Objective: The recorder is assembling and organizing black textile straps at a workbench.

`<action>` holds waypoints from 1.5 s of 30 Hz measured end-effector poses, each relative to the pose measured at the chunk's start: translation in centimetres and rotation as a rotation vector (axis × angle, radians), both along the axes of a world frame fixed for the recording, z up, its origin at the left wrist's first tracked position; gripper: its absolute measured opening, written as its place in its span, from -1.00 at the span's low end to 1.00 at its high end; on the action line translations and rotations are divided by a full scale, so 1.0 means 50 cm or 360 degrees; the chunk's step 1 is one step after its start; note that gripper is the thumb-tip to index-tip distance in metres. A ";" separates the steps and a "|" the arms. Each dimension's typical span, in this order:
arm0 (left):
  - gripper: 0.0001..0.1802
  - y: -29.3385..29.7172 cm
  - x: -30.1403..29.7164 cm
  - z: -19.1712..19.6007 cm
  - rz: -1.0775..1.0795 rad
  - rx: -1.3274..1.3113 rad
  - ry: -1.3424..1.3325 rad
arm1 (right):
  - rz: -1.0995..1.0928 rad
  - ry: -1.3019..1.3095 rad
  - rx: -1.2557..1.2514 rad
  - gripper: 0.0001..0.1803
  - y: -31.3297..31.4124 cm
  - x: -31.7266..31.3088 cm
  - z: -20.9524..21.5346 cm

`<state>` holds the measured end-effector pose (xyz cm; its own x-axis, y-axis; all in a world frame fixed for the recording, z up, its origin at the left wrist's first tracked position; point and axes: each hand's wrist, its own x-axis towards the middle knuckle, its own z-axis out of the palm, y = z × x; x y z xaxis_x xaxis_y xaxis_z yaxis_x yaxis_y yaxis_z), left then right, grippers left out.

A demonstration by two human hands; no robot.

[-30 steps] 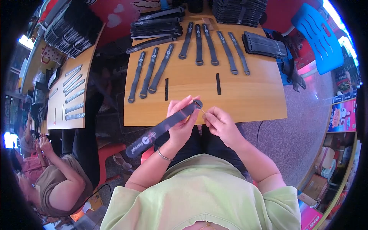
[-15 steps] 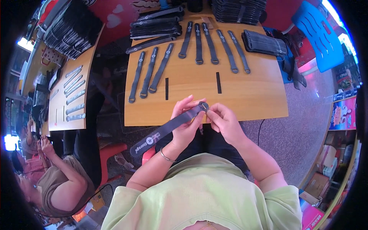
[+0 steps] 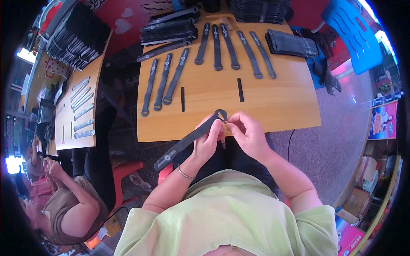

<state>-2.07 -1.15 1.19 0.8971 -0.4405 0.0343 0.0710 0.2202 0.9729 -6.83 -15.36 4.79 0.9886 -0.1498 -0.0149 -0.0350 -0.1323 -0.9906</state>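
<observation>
A long dark grey fabric strap with a looped end is held in front of my body, just off the near edge of the wooden table. My left hand is closed around it close to the loop, thumb on top, and the printed tail slants down to the left. At the loop, my right hand pinches something with thumb and forefinger; it is too small to make out, perhaps the loop's edge. Several similar straps lie spread in groups across the table. Two short black strips sit on the tabletop nearer me.
Stacks of straps and a bundle stand along the table's far side. A blue plastic chair is at the far right. To the left, another person sits by a second table bearing straps and a tall pile.
The strap has turned in my left hand, and its tail has swung slightly right and shows more edge-on. Both hands stay together near the loop. The whole view has shifted a little.
</observation>
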 end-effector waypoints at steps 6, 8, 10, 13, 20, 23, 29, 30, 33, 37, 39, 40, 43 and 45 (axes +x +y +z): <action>-0.70 -0.008 -0.005 0.029 0.0071 0.0247 -0.0118 | 0.0100 0.0387 0.1045 -0.97 -0.005 -0.002 -0.018; -0.70 -0.010 -0.005 0.023 0.0063 0.0236 -0.0153 | 0.0120 0.0399 0.1102 -0.95 -0.011 -0.003 -0.029; -0.71 -0.010 -0.005 0.022 0.0053 0.0226 -0.0190 | 0.0139 0.0408 0.1159 -0.94 -0.009 -0.001 -0.029; -0.69 -0.011 -0.005 0.030 0.0018 0.0217 -0.0154 | -0.0067 -0.0033 -0.0017 -0.91 0.001 0.003 -0.024; -0.70 -0.003 0.001 0.024 -0.0077 0.0238 -0.0154 | -0.0202 -0.0856 -0.1002 -0.60 -0.015 0.011 -0.025; -0.62 -0.015 -0.007 0.036 -0.0057 0.0165 0.0038 | -0.0183 -0.0846 -0.1070 -0.57 -0.025 0.016 -0.036; -0.62 -0.006 -0.001 0.023 -0.0147 -0.0016 0.0225 | -0.0120 -0.0891 -0.1283 -0.57 -0.043 0.014 -0.023; -0.61 -0.005 0.002 0.020 -0.0172 -0.0064 0.0345 | -0.0068 -0.0884 -0.1314 -0.56 -0.046 0.016 -0.023; -0.57 -0.002 0.004 0.026 -0.0234 -0.0082 0.0541 | -0.0069 -0.0883 -0.1296 -0.58 -0.047 0.020 -0.026; -0.55 0.003 0.010 0.028 -0.0305 -0.0217 0.0717 | -0.0087 -0.0902 -0.1137 -0.59 -0.041 0.021 -0.030; -0.55 0.003 0.010 0.026 -0.0343 -0.0249 0.0743 | -0.0067 -0.0842 -0.1105 -0.60 -0.039 0.019 -0.032; -0.54 0.001 0.007 0.027 -0.0287 -0.0253 0.0709 | -0.0068 -0.0837 -0.1103 -0.60 -0.038 0.019 -0.031; -0.53 -0.008 -0.004 0.028 -0.0184 -0.0224 0.0635 | -0.0070 -0.0795 -0.0995 -0.59 -0.030 0.021 -0.025; -0.52 -0.011 -0.007 0.029 -0.0138 -0.0194 0.0597 | -0.0091 -0.0744 -0.0786 -0.59 -0.023 0.020 -0.023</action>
